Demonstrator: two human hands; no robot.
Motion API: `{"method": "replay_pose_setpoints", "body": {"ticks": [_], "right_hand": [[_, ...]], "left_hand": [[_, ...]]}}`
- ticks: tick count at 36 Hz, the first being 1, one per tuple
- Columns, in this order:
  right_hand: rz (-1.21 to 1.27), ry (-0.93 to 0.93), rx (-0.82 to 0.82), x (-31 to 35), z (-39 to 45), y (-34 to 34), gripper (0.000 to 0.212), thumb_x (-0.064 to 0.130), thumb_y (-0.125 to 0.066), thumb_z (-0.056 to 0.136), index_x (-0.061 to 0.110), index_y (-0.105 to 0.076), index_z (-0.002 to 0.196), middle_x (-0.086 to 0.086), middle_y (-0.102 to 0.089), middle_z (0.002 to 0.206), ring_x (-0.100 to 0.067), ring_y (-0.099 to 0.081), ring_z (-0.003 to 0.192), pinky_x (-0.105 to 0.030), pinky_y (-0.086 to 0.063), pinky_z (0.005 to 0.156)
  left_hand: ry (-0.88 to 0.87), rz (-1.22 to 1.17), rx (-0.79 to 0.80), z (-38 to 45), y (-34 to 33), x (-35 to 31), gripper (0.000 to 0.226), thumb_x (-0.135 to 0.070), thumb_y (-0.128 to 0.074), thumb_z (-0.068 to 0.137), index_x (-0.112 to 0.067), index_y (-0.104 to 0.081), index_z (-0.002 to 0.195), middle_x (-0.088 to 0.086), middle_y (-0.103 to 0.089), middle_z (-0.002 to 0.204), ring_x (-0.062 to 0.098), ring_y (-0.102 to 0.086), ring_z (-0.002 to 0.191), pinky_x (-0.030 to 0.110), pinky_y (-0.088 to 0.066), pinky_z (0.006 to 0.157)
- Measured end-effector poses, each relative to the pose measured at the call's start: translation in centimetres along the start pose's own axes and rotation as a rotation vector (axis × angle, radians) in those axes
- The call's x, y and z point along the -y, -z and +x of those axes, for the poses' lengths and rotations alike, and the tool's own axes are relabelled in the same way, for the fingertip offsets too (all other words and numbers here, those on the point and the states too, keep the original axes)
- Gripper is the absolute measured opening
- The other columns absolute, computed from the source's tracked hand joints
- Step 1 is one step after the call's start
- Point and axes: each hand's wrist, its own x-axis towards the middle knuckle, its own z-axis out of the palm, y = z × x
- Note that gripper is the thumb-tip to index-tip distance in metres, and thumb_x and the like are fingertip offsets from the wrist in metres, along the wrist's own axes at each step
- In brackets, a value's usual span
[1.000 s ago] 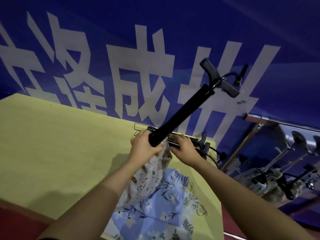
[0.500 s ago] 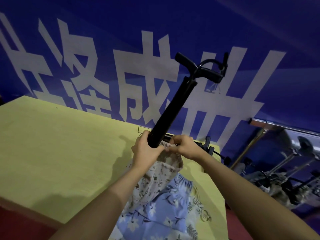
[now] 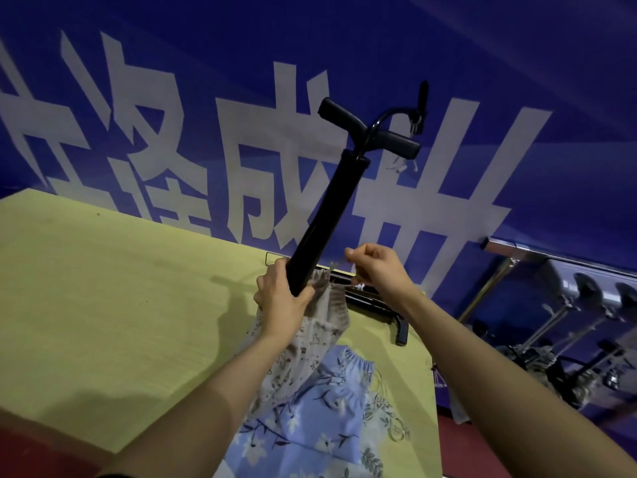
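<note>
While the left hand [image 3: 282, 298] is wrapped round the lower end of the black pump [image 3: 324, 215], clamping the gathered mouth of the patterned pouch [image 3: 320, 326] against the tube, the right hand [image 3: 379, 270] sits just beside it on the right. Its thumb and fingers pinch the thin drawstring [image 3: 344, 286] that runs from the pouch's mouth. The two hands are close but apart, each closed on its own thing.

The pump stands tilted, with its T-handle [image 3: 368, 132] up toward the far right against the blue banner [image 3: 517, 98]. Its foot is hidden inside the pouch. The pouch hangs down above the near right part of the yellow tabletop [image 3: 120, 288], over a blue floral cloth [image 3: 310, 408] lying there.

By the look of it, the step in hand is closing the pouch round the pump: the lower end is bagged and the cord is taken up. The next move probably calls for a steady pull on the drawstring to the right, away from the tube, while the left hand stops the fabric sliding down. That grip would need to ease just enough for the mouth to cinch before any knot.

More black pumps [image 3: 372, 301] lie at the far edge of the tabletop behind the hands. At the far right a rack [image 3: 568, 322] holds what seem to be other pumps, too blurred to tell more.
</note>
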Motion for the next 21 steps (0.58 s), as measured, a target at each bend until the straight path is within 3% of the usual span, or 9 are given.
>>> {"method": "replay_pose_setpoints", "body": {"ticks": [3,7,9,12,17,21], "right_hand": [[-0.049,0.057,-0.04,0.9,0.2,0.2,0.012,0.015,-0.063,0.09,0.008,-0.057,0.098,-0.002,-0.047,0.06,-0.011,-0.042,0.048,-0.033,-0.042,0.056],[-0.018,0.134,0.113,2.7,0.0,0.0,0.039,0.023,-0.066,0.084,0.03,-0.056,0.121,0.0,-0.052,0.079,-0.011,-0.053,0.07,-0.021,-0.043,0.063],[-0.042,0.146,0.16,3.7,-0.1,-0.6,0.042,0.025,-0.067,0.083,0.028,-0.054,0.123,0.004,-0.061,0.096,0.0,-0.061,0.081,-0.012,-0.046,0.063],[0.04,0.188,0.031,4.9,0.0,-1.9,0.027,0.017,-0.062,0.09,0.009,-0.06,0.115,0.004,-0.065,0.097,0.013,-0.062,0.07,-0.004,-0.043,0.057],[0.095,0.215,-0.05,5.0,0.3,-2.4,0.021,0.014,-0.064,0.089,0.005,-0.062,0.107,0.006,-0.065,0.086,0.011,-0.062,0.065,-0.005,-0.044,0.056],[0.078,0.203,-0.042,4.5,0.0,-2.5,0.024,0.013,-0.066,0.087,0.002,-0.064,0.108,0.007,-0.067,0.086,0.011,-0.063,0.068,-0.005,-0.044,0.058]], "left_hand": [[-0.008,0.027,-0.006,-0.1,0.0,0.3,0.038,-0.021,-0.064,0.081,-0.01,-0.045,0.113,0.007,-0.05,0.11,0.026,-0.039,0.103,0.038,-0.032,0.082],[-0.03,0.092,-0.008,-0.1,-0.2,0.4,0.041,-0.021,-0.064,0.082,-0.01,-0.045,0.117,0.009,-0.048,0.114,0.028,-0.039,0.106,0.038,-0.03,0.082],[-0.038,0.133,-0.007,0.0,-0.1,0.3,0.043,-0.022,-0.063,0.083,-0.011,-0.044,0.12,0.009,-0.048,0.117,0.028,-0.039,0.108,0.039,-0.031,0.083],[-0.068,0.209,-0.004,0.2,0.0,0.0,0.044,-0.026,-0.061,0.086,-0.013,-0.042,0.123,0.01,-0.046,0.12,0.029,-0.038,0.111,0.041,-0.033,0.086],[-0.145,0.299,0.027,0.8,0.5,0.2,0.047,-0.036,-0.056,0.09,-0.011,-0.038,0.126,0.01,-0.043,0.124,0.03,-0.038,0.115,0.041,-0.035,0.088],[-0.235,0.154,0.025,1.3,1.6,0.2,0.061,-0.048,-0.052,0.089,-0.006,-0.036,0.13,0.012,-0.042,0.127,0.029,-0.039,0.119,0.039,-0.031,0.097]]}}
